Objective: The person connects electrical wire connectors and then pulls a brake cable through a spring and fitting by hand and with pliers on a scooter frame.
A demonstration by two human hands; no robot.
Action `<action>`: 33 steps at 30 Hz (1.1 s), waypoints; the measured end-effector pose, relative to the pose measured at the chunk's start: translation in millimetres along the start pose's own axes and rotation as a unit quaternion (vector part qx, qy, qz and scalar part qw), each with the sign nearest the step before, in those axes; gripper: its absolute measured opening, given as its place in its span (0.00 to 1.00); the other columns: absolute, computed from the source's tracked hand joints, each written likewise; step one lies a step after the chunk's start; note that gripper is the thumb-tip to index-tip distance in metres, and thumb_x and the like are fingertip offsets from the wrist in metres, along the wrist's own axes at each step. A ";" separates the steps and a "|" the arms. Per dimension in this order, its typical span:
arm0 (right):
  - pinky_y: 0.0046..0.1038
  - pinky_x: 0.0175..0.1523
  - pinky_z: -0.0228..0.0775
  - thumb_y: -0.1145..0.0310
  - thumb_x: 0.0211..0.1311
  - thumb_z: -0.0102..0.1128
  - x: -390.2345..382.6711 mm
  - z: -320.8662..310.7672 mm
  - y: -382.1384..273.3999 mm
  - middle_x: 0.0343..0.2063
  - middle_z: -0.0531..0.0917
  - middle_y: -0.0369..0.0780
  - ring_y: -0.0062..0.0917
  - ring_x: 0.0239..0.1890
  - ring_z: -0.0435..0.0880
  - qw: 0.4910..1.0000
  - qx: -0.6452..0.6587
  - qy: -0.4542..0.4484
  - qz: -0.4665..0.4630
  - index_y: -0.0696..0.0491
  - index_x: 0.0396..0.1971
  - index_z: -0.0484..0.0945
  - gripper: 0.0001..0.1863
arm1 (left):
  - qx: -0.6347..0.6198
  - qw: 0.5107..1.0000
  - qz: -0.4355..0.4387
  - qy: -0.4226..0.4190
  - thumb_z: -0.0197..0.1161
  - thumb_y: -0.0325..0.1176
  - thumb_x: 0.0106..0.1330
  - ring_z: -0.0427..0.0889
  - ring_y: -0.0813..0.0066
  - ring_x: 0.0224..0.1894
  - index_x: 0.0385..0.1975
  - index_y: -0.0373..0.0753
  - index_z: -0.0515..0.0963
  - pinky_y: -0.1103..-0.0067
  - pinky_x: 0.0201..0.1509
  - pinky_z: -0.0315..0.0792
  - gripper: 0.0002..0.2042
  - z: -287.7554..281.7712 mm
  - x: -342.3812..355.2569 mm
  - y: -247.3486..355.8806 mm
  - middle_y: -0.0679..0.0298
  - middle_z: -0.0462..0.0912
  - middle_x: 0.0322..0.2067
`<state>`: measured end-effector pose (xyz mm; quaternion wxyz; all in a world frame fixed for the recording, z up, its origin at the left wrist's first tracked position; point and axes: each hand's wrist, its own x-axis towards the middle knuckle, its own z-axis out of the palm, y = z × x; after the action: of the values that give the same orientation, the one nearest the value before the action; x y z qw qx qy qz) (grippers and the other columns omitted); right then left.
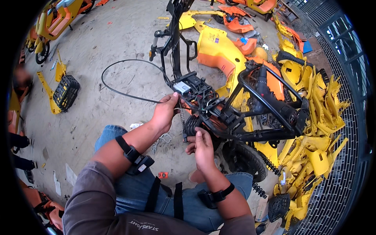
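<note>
A stripped black scooter frame (270,113) stands in front of me, with bundled wires and a silver-labelled box (182,87) exposed at its middle. My left hand (166,111) is closed at the near side of that box, its thumb and fingers pinching a black cable. From there the cable (113,91) loops out over the floor to the left and back to the frame. Below the wiring, my right hand (203,149) is beside a ribbed black part (191,126). Its fingers are loosely bent and apart, with nothing visible between them. A thin chain-like strand (182,119) hangs between my hands.
Under the frame sits a black wheel (244,160). Yellow body panels (317,156) are heaped along the right, with a large yellow-orange cover (215,49) behind the frame. A black basket (66,93) lies on the left floor. Whole scooters (58,19) stand at far left.
</note>
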<state>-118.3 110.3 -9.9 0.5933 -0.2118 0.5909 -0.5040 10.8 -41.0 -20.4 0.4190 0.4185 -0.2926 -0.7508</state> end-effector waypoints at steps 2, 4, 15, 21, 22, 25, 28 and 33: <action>0.19 0.30 0.73 0.63 0.70 0.57 -7.9 10.5 -7.9 0.41 0.80 0.43 0.18 0.34 0.79 0.997 -0.002 0.035 -0.072 0.58 0.60 0.60 0.26 | -0.005 1.000 -0.007 -0.011 0.52 0.44 0.76 0.75 0.82 0.38 0.45 0.42 0.74 0.81 0.42 0.64 0.13 2.6 0.5 0.8 0.70 0.80 0.36; 0.19 0.31 0.73 0.62 0.70 0.58 -4.4 11.9 9.2 0.39 0.81 0.42 0.17 0.33 0.78 0.975 -0.104 0.026 -0.194 0.59 0.59 0.63 0.25 | -0.003 1.000 -0.009 -0.006 0.52 0.44 0.76 0.75 0.82 0.38 0.45 0.41 0.74 0.82 0.42 0.64 0.13 4.2 -2.2 2.9 0.70 0.80 0.36; 0.20 0.34 0.72 0.67 0.65 0.64 3.0 3.6 3.6 0.37 0.78 0.43 0.21 0.32 0.80 0.942 -0.236 0.031 -0.238 0.58 0.57 0.65 0.26 | -0.003 1.000 -0.015 0.003 0.52 0.43 0.76 0.75 0.82 0.38 0.46 0.41 0.74 0.82 0.41 0.65 0.12 7.9 2.9 3.7 0.70 0.80 0.36; 0.23 0.38 0.74 0.66 0.64 0.66 4.0 -2.7 -15.8 0.46 0.76 0.45 0.19 0.38 0.78 0.998 -0.033 -0.028 0.035 0.59 0.59 0.62 0.30 | -0.004 1.000 -0.012 0.009 0.53 0.43 0.75 0.76 0.81 0.39 0.46 0.40 0.74 0.81 0.42 0.65 0.13 7.9 5.8 0.7 0.69 0.81 0.36; 0.22 0.38 0.74 0.66 0.64 0.66 4.8 -2.8 -9.8 0.46 0.76 0.45 0.19 0.38 0.78 0.998 -0.058 -0.015 -0.022 0.59 0.59 0.62 0.30 | -0.003 1.000 -0.014 0.008 0.53 0.43 0.75 0.76 0.81 0.39 0.46 0.40 0.74 0.81 0.42 0.65 0.13 8.4 5.6 0.5 0.69 0.81 0.36; 0.20 0.39 0.72 0.66 0.63 0.67 5.1 0.7 6.7 0.43 0.76 0.42 0.18 0.37 0.77 0.979 -0.126 0.004 -0.163 0.58 0.58 0.63 0.28 | -0.003 1.000 -0.017 0.008 0.53 0.43 0.75 0.76 0.80 0.39 0.47 0.40 0.74 0.80 0.43 0.65 0.13 9.3 4.5 0.4 0.68 0.81 0.36; 0.18 0.37 0.72 0.67 0.63 0.67 5.9 1.9 11.8 0.41 0.76 0.40 0.17 0.35 0.77 0.972 -0.127 -0.023 -0.198 0.58 0.57 0.63 0.28 | -0.003 1.000 -0.019 0.015 0.53 0.43 0.75 0.76 0.80 0.40 0.47 0.40 0.74 0.80 0.43 0.65 0.13 8.8 4.0 0.5 0.68 0.81 0.36; 0.19 0.33 0.71 0.72 0.63 0.65 5.3 3.0 0.8 0.39 0.76 0.38 0.16 0.34 0.76 0.995 -0.061 0.012 -0.083 0.59 0.55 0.66 0.23 | 0.004 1.000 -0.017 0.013 0.54 0.44 0.75 0.77 0.80 0.40 0.47 0.40 0.74 0.80 0.44 0.65 0.14 5.2 5.1 -0.5 0.68 0.81 0.36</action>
<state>-116.4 105.1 -12.6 0.5280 -0.2896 0.6082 -0.5171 4.6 -44.8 -20.2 0.4085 0.4342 -0.2831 -0.7513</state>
